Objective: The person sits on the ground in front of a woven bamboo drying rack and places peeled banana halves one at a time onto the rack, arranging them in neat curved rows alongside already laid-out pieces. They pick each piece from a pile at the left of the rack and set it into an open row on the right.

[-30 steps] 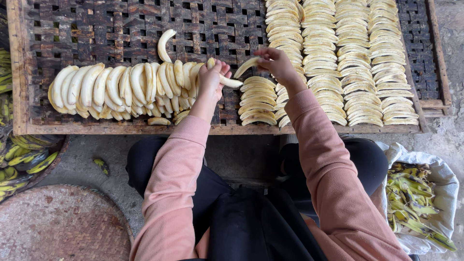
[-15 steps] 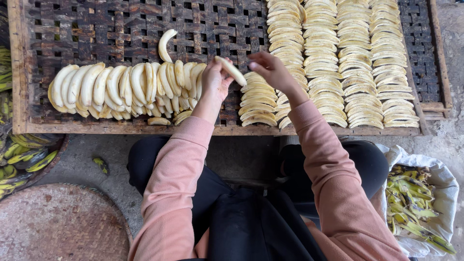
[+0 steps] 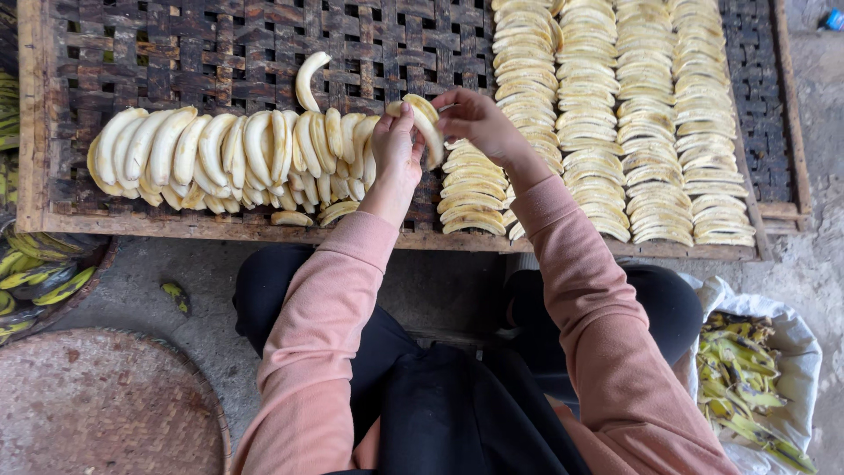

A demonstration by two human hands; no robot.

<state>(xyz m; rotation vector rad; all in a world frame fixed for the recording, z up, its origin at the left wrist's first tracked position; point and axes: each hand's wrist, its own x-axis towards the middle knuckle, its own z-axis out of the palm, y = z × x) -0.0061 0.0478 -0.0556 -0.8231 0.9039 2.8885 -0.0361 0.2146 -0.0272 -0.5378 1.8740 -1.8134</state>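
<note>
L hand (image 3: 397,148) & R hand (image 3: 472,123): grip closed on one peeled banana (image 3: 428,123), apparently shared, above woven rack (image 3: 220,35).

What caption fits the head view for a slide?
Both hands, left hand and right hand, hold one peeled banana over a woven drying rack lined with flattened banana rows.

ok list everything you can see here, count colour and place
held banana: one, pale yellow, peeled, between both hands
peeled bananas: many, cream, piled at rack left
banana slices: several rows, pale yellow, rack right
woven rack: one, dark brown, across top
round woven tray: one, reddish brown, bottom left
sack of peels: one, white, green-yellow peels, bottom right
left hand: one, grip on banana
right hand: one, grip on banana
</note>
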